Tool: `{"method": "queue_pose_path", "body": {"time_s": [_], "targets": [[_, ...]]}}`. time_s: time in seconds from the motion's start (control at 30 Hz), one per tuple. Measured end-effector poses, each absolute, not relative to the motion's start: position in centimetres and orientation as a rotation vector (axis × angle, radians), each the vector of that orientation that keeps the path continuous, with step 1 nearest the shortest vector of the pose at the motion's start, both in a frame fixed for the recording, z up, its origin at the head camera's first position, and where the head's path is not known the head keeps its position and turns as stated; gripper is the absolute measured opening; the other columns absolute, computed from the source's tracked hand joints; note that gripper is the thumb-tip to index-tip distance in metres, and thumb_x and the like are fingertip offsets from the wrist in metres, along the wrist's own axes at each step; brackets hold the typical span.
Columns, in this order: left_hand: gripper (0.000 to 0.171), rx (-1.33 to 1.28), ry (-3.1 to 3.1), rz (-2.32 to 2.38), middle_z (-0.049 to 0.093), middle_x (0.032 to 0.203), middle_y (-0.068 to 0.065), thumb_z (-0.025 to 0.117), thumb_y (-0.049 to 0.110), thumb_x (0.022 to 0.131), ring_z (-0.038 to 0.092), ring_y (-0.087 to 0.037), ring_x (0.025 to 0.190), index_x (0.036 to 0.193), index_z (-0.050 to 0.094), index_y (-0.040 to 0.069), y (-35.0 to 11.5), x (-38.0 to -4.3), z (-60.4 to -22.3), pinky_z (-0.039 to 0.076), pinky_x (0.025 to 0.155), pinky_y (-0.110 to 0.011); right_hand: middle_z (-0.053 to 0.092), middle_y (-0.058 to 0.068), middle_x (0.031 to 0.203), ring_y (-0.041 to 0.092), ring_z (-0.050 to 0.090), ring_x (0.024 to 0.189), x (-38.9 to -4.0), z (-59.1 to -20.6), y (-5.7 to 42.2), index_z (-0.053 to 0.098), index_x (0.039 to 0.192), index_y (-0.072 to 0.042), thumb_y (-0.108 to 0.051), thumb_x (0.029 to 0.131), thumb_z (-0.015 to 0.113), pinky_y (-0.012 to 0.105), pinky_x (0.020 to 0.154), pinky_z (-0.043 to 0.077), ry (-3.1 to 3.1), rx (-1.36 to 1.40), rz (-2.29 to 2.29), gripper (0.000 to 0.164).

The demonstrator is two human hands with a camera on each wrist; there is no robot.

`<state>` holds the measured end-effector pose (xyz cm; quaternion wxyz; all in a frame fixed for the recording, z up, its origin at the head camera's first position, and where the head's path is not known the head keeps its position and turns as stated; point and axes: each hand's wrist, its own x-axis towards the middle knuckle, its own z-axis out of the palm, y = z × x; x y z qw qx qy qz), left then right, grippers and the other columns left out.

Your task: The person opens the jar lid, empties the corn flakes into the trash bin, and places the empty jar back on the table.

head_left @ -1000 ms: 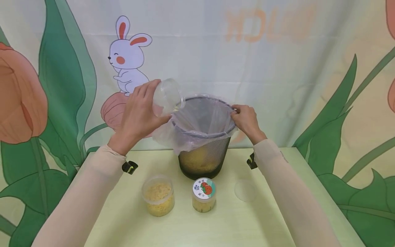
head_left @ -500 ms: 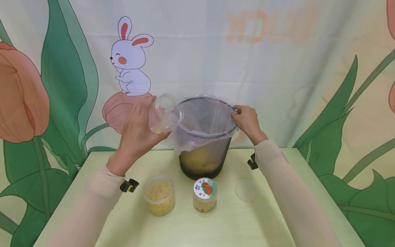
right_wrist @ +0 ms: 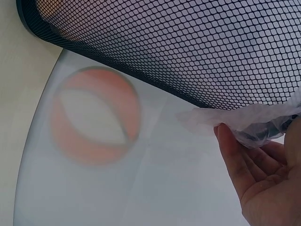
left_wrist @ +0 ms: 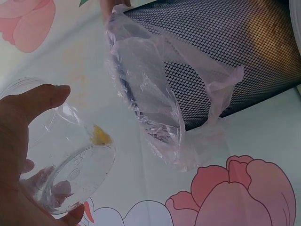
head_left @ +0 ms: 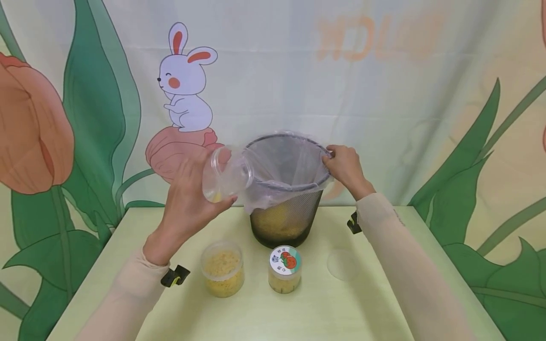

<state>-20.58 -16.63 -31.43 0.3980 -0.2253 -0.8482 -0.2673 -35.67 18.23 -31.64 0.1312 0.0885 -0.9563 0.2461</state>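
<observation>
In the head view my left hand [head_left: 183,199] grips a clear plastic jar [head_left: 232,177] tipped on its side, left of the bin and apart from its rim. A small yellow scrap [left_wrist: 100,135] clings inside the jar in the left wrist view. The black mesh wastebasket [head_left: 304,213] stands upright, lined with a thin pinkish bag [head_left: 262,198] folded over its rim; yellow stuff shows low through the mesh. On the rim's right side, my right hand [head_left: 346,168] holds the rim and bag edge, thumb and fingers around it in the right wrist view.
Nearer me on the pale green table [head_left: 239,322] stand a lidless tub [head_left: 223,270] of yellow crumbly stuff and a small jar [head_left: 285,270] with a tomato-printed lid. A clear round lid [head_left: 343,264] lies to their right. A printed curtain [head_left: 273,71] hangs behind.
My left hand has come down and slightly away from the bin with the jar, which was at the rim's left edge before. My right hand keeps its place on the rim.
</observation>
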Motion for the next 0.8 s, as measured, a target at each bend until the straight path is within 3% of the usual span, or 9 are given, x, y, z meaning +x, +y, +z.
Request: {"method": "queue_pose_path", "body": {"time_s": [0.23, 0.57, 0.8], "targets": [[0.1, -0.532, -2.177, -0.715, 0.054, 0.13, -0.011, 0.093, 0.028, 0.058, 0.049, -0.028, 0.115, 0.143, 0.042, 0.013, -17.0, -19.3, -32.9, 0.044, 0.093, -0.048, 0.066, 0.021, 0.126, 0.04, 0.063, 0.113, -35.1, -31.4, 18.3, 0.052, 0.14, -0.004, -0.027, 0.098, 0.053, 0.052, 0.095, 0.051, -2.766, 0.242, 0.699, 0.048], [0.103, -0.449, -2.205, -0.77, 0.056, 0.128, -0.012, 0.094, 0.028, 0.057, 0.051, -0.029, 0.112, 0.144, 0.041, 0.014, -17.6, -18.5, -35.1, 0.047, 0.087, -0.05, 0.069, 0.015, 0.122, 0.039, 0.066, 0.105, -34.5, -31.3, 18.3, 0.056, 0.136, -0.011, -0.031, 0.097, 0.053, 0.051, 0.088, 0.052, -2.721, 0.256, 0.671, 0.044], [0.106, -0.444, -2.206, -0.784, 0.055, 0.128, -0.014, 0.095, 0.027, 0.055, 0.051, -0.029, 0.113, 0.145, 0.041, 0.014, -17.4, -18.1, -35.4, 0.048, 0.085, -0.052, 0.071, 0.013, 0.12, 0.031, 0.071, 0.099, -33.7, -30.4, 18.4, 0.058, 0.134, -0.011, -0.028, 0.097, 0.051, 0.048, 0.081, 0.054, -2.67, 0.261, 0.643, 0.042]]}}
